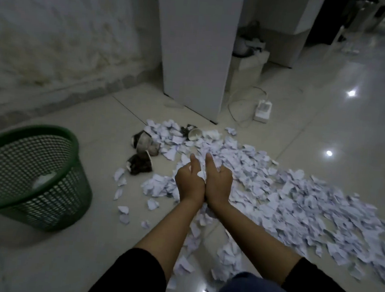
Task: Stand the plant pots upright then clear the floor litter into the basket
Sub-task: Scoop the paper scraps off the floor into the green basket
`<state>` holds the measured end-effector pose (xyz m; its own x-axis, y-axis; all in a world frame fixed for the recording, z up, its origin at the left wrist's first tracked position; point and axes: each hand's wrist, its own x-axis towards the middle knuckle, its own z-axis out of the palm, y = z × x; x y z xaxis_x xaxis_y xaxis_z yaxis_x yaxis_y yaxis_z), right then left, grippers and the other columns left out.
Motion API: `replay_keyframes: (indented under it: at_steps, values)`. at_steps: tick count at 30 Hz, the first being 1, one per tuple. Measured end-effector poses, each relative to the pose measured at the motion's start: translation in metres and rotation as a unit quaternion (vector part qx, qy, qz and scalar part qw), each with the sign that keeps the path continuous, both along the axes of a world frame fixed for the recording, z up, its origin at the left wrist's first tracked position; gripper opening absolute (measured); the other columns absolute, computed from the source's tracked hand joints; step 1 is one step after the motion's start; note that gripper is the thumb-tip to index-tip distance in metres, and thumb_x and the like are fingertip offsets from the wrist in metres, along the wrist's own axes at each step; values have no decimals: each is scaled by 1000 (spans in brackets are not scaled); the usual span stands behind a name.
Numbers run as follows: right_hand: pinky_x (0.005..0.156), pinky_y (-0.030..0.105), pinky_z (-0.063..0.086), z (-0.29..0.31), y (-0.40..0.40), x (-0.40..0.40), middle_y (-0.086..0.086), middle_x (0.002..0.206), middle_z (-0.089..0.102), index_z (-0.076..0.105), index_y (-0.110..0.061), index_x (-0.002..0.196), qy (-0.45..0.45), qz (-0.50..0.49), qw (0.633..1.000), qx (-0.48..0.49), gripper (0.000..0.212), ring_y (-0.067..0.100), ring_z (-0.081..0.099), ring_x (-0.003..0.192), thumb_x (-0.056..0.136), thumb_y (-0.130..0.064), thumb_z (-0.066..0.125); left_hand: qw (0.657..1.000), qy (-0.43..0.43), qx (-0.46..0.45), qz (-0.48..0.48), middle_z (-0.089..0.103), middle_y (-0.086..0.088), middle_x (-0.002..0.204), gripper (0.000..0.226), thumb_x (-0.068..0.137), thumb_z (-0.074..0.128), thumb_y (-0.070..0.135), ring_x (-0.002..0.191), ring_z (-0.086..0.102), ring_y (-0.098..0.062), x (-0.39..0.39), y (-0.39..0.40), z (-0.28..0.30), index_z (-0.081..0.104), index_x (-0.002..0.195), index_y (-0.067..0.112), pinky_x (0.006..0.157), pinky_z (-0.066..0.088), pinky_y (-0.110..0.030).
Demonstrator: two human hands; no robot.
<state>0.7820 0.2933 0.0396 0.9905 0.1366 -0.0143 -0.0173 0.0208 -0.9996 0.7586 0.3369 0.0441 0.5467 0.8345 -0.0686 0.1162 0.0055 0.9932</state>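
One green mesh basket [28, 175] at left on the tiled floor [328, 125], tilted, a pale scrap or two inside. Paper scraps [298, 201]: too many to count, small torn white pieces in a broad band from centre to lower right, a few strays toward the basket. Cups on their sides at the pile's far edge: two dark, crumpled ones [143, 152] at the left, two white ones [196, 134] behind; soil or plants not discernible. Two hands pressed together over the pile, left hand [189, 183] and right hand [218, 179], fingers curled round a bunch of scraps between the palms. One white power strip [262, 110] with cable near a white cabinet [195, 48].
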Motion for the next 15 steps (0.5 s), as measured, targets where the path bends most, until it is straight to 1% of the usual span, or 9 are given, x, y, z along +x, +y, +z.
replay_keyframes:
  at_steps: [2, 5, 6, 8, 9, 11, 13, 15]
  values:
    - [41, 21, 28, 24, 25, 2, 1, 43, 39, 39, -12, 48, -19, 14, 1000, -1, 57, 7, 35, 38, 95, -36, 62, 1000, -14, 9, 20, 40, -3, 45, 58, 101, 39, 37, 43, 37, -13, -1, 24, 26, 35, 48, 12, 43, 26, -25]
    - [45, 24, 34, 61, 63, 1, 6, 50, 52, 53, 1, 56, -50, 32, 998, 6, 54, 11, 46, 45, 95, -36, 60, 998, -42, 29, 36, 45, -3, 48, 57, 101, 39, 35, 46, 41, -12, -7, 60, 67, 38, 49, 14, 48, 31, -28]
    - [47, 24, 36, 72, 76, -1, 4, 51, 55, 55, 0, 57, -60, 40, 997, 13, 51, 11, 49, 47, 95, -34, 60, 997, -43, 38, 45, 48, -2, 50, 56, 101, 39, 35, 48, 43, -10, -10, 73, 81, 41, 50, 13, 50, 33, -29]
    - [49, 25, 39, 95, 108, -9, -3, 50, 57, 55, -8, 55, -87, 56, 995, 13, 47, 9, 52, 49, 95, -31, 59, 995, -38, 51, 73, 52, -1, 53, 56, 101, 38, 37, 52, 47, -11, -20, 103, 103, 44, 51, 12, 55, 34, -28]
    - [52, 27, 42, 104, 123, -13, -1, 53, 60, 58, -8, 57, -101, 63, 993, 5, 44, 12, 57, 52, 95, -31, 58, 994, -34, 53, 85, 53, -1, 55, 56, 101, 38, 38, 54, 49, -14, -26, 117, 112, 46, 52, 12, 57, 35, -28]
    - [61, 34, 48, 118, 159, -27, 8, 64, 67, 64, -6, 64, -116, 81, 990, 2, 40, 21, 65, 64, 95, -31, 57, 992, -41, 64, 104, 55, -1, 59, 54, 100, 38, 37, 60, 53, -19, -42, 151, 126, 50, 54, 12, 60, 37, -28]
    - [64, 38, 49, 127, 197, -44, 11, 69, 68, 63, -9, 64, -116, 94, 989, 4, 37, 24, 64, 67, 94, -29, 57, 989, -49, 65, 123, 57, -2, 64, 49, 100, 40, 33, 65, 53, -21, -62, 185, 136, 53, 59, 10, 64, 36, -27]
    - [63, 37, 48, 132, 231, -64, 12, 71, 69, 64, -9, 65, -113, 111, 987, -3, 37, 25, 64, 69, 94, -30, 57, 985, -45, 63, 153, 60, -7, 74, 43, 99, 42, 30, 72, 54, -24, -82, 216, 141, 59, 69, 5, 67, 35, -27]
